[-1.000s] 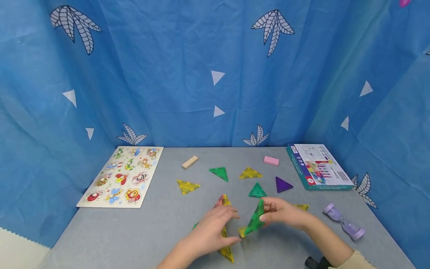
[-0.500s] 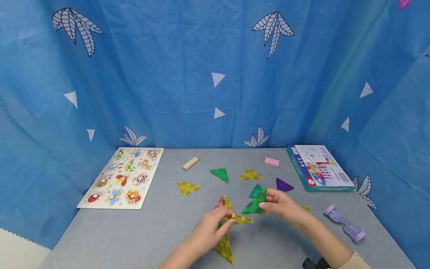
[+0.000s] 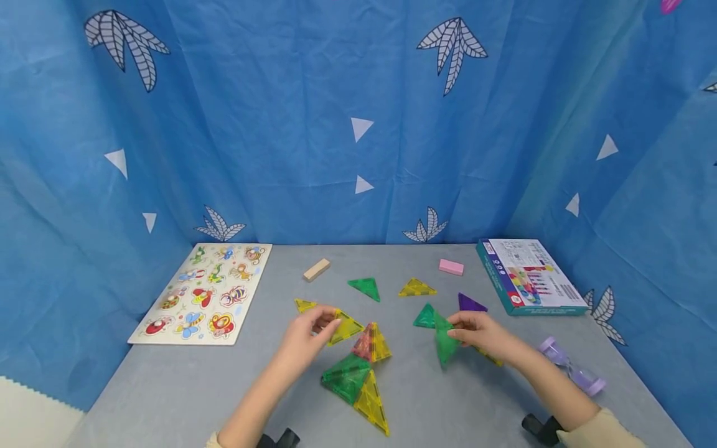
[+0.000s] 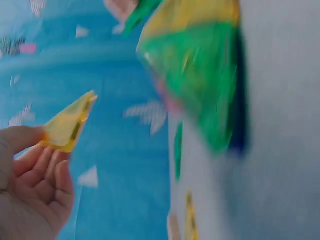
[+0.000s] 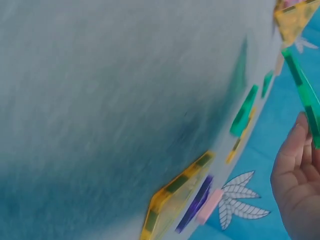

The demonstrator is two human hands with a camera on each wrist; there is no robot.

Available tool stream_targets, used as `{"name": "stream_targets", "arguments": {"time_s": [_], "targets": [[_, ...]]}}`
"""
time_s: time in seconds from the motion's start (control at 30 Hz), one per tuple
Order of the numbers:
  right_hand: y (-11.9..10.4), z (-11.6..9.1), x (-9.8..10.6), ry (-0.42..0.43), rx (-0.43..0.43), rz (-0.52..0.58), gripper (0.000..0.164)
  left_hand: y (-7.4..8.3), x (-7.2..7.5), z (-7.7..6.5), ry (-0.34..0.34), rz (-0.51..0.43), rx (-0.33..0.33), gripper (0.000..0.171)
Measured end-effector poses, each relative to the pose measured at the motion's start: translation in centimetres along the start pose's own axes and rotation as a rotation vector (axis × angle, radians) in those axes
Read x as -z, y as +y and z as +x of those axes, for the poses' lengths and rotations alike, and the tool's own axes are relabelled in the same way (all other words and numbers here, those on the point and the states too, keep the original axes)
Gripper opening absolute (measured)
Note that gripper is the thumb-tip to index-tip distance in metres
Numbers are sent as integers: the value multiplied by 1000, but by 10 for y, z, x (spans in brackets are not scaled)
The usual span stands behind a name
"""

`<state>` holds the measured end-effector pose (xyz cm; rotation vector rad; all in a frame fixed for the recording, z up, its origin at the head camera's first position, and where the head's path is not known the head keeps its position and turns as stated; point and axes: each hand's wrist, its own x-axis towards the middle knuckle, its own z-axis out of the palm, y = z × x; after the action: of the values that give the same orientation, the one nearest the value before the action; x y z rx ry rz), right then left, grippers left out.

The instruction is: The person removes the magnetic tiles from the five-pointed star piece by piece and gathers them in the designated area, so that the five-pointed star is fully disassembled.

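My left hand (image 3: 307, 333) pinches a yellow triangular magnetic tile (image 4: 70, 124) between thumb and fingers, above the table and left of the built shape. Held in my right hand (image 3: 483, 336) is a green triangular tile (image 3: 445, 339), tilted up off the table. Between the hands stands a structure of joined tiles: a green part (image 3: 346, 378) in front, a red tile (image 3: 364, 343) and yellow tiles (image 3: 371, 401) beside it. The left wrist view shows this structure blurred. Under the right hand, a yellow tile (image 5: 175, 192) lies mostly hidden in the head view.
Loose tiles lie behind the hands: green (image 3: 366, 288), yellow (image 3: 417, 287), purple (image 3: 470, 303) and another green tile (image 3: 424, 316). A wooden block (image 3: 316, 270), a pink block (image 3: 451, 267), an insect puzzle board (image 3: 204, 292), a box (image 3: 532, 277) and a purple sand timer (image 3: 571, 366) surround them.
My left hand has picked up a yellow tile near the structure and carried it left, uncovering the structure. The green tile in my right hand has moved slightly right and turned.
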<state>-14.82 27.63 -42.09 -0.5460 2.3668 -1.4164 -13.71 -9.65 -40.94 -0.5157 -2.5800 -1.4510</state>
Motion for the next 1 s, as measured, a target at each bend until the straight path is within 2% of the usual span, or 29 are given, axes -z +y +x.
{"name": "stream_targets", "arguments": {"time_s": [0.1,0.17,0.27,0.33,0.43,0.53,0.7,0.9,1.0], "targets": [[4,4,3,-25,-18,-75,24,-12,25,7,-57,57,128,12],[5,7,4,-50,-29,-113,23,-21,43,9,-146,101,177,10],[7,11,3,-124,-53,-140,21,-36,68,8,-315,166,201,8],[8,13,2,-179,-64,-147,20,-44,80,6,-418,213,195,7],[10,15,0,-240,-63,-149,19,-54,89,4,-501,253,210,8],[11,16,-1,-255,-49,-176,18,-62,90,4,-517,272,224,8],[11,21,-3,-240,-51,-233,16,-72,83,5,-484,321,270,11],[14,23,-9,-213,-64,-260,16,-72,76,2,-423,400,331,3],[15,22,-9,-198,-54,-259,18,-70,74,1,-411,426,350,5]]}}
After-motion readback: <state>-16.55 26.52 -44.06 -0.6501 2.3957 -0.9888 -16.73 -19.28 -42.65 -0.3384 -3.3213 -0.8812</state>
